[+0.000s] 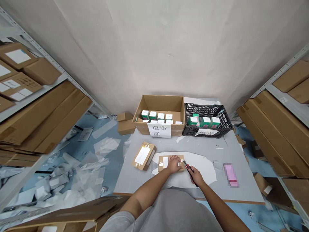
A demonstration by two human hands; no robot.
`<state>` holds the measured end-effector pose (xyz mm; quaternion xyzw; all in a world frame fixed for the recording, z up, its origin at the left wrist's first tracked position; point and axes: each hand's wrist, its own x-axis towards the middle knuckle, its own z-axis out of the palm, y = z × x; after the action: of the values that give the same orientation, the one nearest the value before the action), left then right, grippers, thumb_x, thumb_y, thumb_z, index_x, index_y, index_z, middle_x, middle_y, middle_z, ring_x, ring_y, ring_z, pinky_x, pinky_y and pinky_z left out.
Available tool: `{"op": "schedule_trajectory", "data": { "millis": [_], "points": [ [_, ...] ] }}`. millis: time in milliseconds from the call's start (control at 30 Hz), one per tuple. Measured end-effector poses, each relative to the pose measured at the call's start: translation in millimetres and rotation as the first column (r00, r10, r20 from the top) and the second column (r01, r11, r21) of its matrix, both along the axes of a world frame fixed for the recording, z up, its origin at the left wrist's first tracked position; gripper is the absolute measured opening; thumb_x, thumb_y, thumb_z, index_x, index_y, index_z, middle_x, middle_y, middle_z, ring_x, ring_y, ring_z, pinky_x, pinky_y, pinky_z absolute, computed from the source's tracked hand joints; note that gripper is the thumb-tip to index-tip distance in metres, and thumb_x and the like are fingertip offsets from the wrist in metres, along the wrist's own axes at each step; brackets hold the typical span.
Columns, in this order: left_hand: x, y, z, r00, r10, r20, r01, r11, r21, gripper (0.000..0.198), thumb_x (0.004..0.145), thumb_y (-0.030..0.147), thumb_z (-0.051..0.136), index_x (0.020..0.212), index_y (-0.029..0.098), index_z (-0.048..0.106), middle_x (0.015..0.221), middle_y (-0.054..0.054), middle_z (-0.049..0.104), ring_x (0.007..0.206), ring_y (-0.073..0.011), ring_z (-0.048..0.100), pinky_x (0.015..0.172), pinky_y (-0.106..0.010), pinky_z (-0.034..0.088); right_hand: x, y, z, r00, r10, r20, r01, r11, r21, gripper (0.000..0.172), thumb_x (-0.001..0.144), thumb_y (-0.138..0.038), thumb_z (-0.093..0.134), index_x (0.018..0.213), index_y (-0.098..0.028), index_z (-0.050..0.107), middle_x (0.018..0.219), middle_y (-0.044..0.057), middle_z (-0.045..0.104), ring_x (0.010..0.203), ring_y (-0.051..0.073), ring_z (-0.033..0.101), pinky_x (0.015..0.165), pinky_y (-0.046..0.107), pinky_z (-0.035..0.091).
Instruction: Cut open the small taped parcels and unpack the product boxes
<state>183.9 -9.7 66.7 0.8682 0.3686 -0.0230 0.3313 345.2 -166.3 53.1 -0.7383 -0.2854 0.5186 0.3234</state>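
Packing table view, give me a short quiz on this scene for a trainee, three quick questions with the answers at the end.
1. Which hand grips the red-handled utility knife?
2. True or false: the black plastic crate stands to the left of the open cardboard carton.
3. What lies under the parcel beside the knife?
A. A white sheet
B. A metal shelf
C. A black crate

Key: 1. The right hand. 2. False. 3. A.
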Motion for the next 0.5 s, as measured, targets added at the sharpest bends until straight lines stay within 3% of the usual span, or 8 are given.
{"op": "schedule_trajectory", "data": {
  "millis": [233, 500],
  "points": [
    [0.4, -1.1, 0.8, 0.997, 0.050, 0.050, -0.048, 0.997, -0.052, 0.028, 0.083, 0.042, 0.082, 0.100, 0.023, 0.070, 0.114, -0.006, 0.070, 0.117, -0.0297, 0.059, 0.097, -0.041, 0.037, -5.4, 9.4, 6.7, 0.999, -0.021, 0.037, 0.023, 0.998, -0.062, 0.038, 0.092, -0.055, 0.053, 0.109, -0.024, 0.065, 0.045, -0.012, 0.048, 0.032, 0.014, 0.046, 0.036, 0.021, 0.029],
    [11.6, -0.7, 1.9, 0.991, 0.130, 0.033, -0.127, 0.988, -0.086, 0.014, 0.087, 0.035, 0.076, 0.094, 0.023, 0.074, 0.109, -0.005, 0.072, 0.117, -0.0288, 0.059, 0.099, -0.042, 0.034, -0.7, 8.5, 15.4, 0.987, 0.049, 0.156, -0.030, 0.992, -0.126, 0.035, 0.097, -0.055, 0.054, 0.110, -0.025, 0.067, 0.050, -0.010, 0.052, 0.036, 0.012, 0.050, 0.043, 0.020, 0.033]
  ]
}}
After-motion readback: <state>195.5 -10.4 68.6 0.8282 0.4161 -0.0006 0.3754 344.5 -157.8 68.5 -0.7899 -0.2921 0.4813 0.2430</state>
